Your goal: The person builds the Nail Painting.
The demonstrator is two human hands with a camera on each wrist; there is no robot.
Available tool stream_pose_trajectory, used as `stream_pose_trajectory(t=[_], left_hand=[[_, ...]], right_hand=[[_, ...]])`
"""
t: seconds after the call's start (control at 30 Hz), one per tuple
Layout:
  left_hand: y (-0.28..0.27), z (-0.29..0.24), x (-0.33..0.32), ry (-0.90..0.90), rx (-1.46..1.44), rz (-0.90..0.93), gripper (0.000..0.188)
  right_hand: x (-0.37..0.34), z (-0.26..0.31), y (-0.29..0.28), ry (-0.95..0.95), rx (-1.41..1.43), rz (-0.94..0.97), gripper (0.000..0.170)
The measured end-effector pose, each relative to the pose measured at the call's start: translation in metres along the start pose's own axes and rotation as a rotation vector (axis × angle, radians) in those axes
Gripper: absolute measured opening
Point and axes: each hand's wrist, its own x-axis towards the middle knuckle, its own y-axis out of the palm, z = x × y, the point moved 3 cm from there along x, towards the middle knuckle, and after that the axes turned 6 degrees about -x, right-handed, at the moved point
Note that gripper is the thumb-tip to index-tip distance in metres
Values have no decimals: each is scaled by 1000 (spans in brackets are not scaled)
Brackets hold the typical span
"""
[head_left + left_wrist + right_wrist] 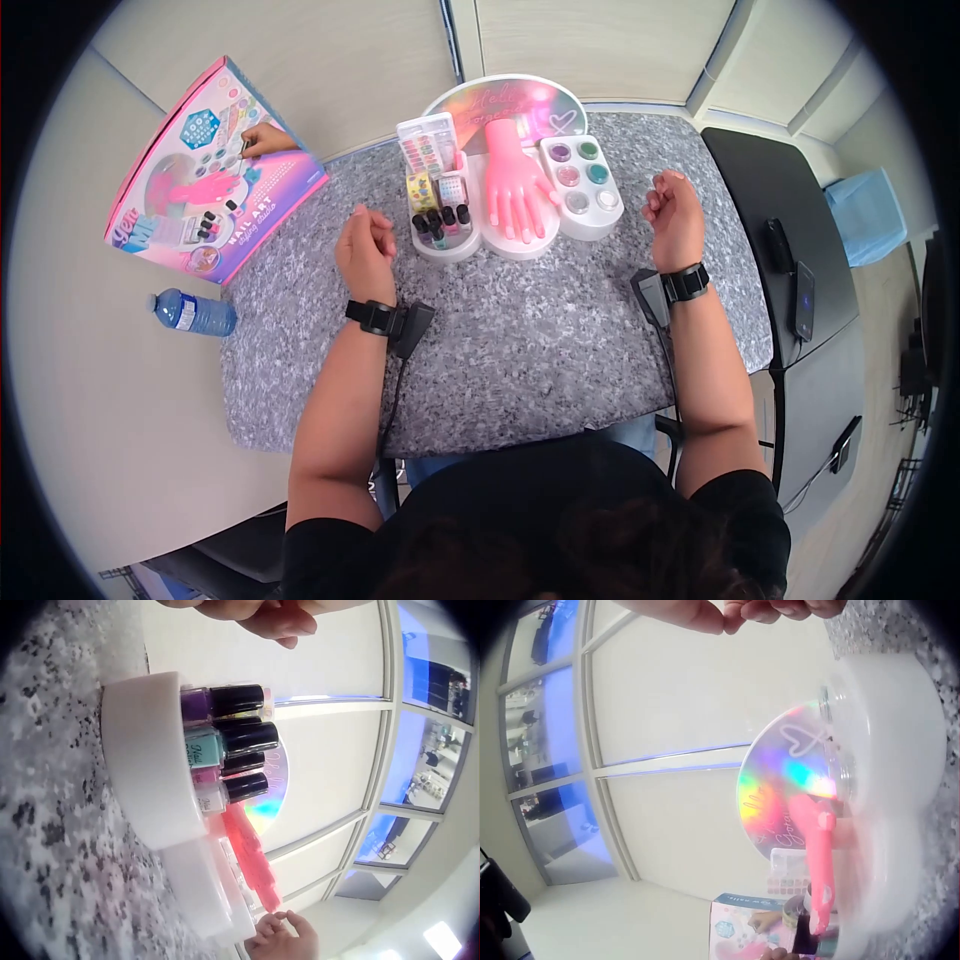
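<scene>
My left hand (366,254) is held over the table to the left of a white nail art stand (520,247), fingers loosely curled and nothing in them. On the stand's other side my right hand (675,220) hangs the same way, also holding nothing. A pink model hand (515,185) lies in the stand's middle, fingers toward me. Several nail polish bottles (202,748) with black caps stand in its left section, in front of a yellow patterned roll (420,190) and a sheet of press-on nails (427,150). Small pots (568,176) of coloured glitter fill the right section.
A nail art box (215,185) stands at the table's back left, with a water bottle (195,312) near the left edge. A black table (790,190) adjoins on the right, carrying a phone (803,300). Cables run from both wrist cameras toward my body.
</scene>
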Motion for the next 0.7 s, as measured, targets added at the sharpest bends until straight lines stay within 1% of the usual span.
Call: stream_pose_trajectory(t=[0.17, 0.23, 0.27, 0.3, 0.37, 0.4, 0.43, 0.47, 0.5, 0.53, 0.57, 0.6, 0.63, 0.7], left_hand=[[0, -1, 0, 18, 15, -19, 44], [0, -1, 0, 22, 12, -7, 44], [0, 0, 0, 26, 8, 0, 44], [0, 1, 0, 21, -1, 19, 44], [-2, 2, 1, 7, 37, -30, 46], [-2, 2, 0, -16, 16, -48, 45], [-3, 6, 1, -27, 1, -18, 45], [-5, 9, 3, -17, 7, -21, 44], [-6, 12, 5, -5, 14, -25, 44], [-5, 12, 4, -13, 2, 0, 44], [-5, 7, 4, -17, 13, -23, 43], [-6, 4, 5, -19, 26, -53, 42], [-7, 2, 7, -19, 22, -47, 42], [-12, -3, 10, 50, 31, -48, 42]], right_hand=[[9, 5, -10, -4, 15, -19, 14], [20, 20, -27, -115, -8, -71, 13], [26, 32, -44, -197, -152, -197, 15], [37, 44, -72, -336, -394, -257, 24], [34, 73, -123, -564, -757, -488, 33], [28, 86, -148, -568, -1006, -603, 38], [20, 98, -172, -559, -1257, -720, 43], [17, 105, -192, -479, -1501, -728, 47], [14, 107, -210, -411, -1679, -698, 45], [2, 110, -209, -308, -1766, -738, 43], [-11, 112, -204, -201, -1845, -772, 41], [-17, 113, -207, -121, -1907, -745, 36], [-21, 115, -212, -121, -1907, -754, 36], [-24, 112, -227, -1, -1939, -644, 30]])
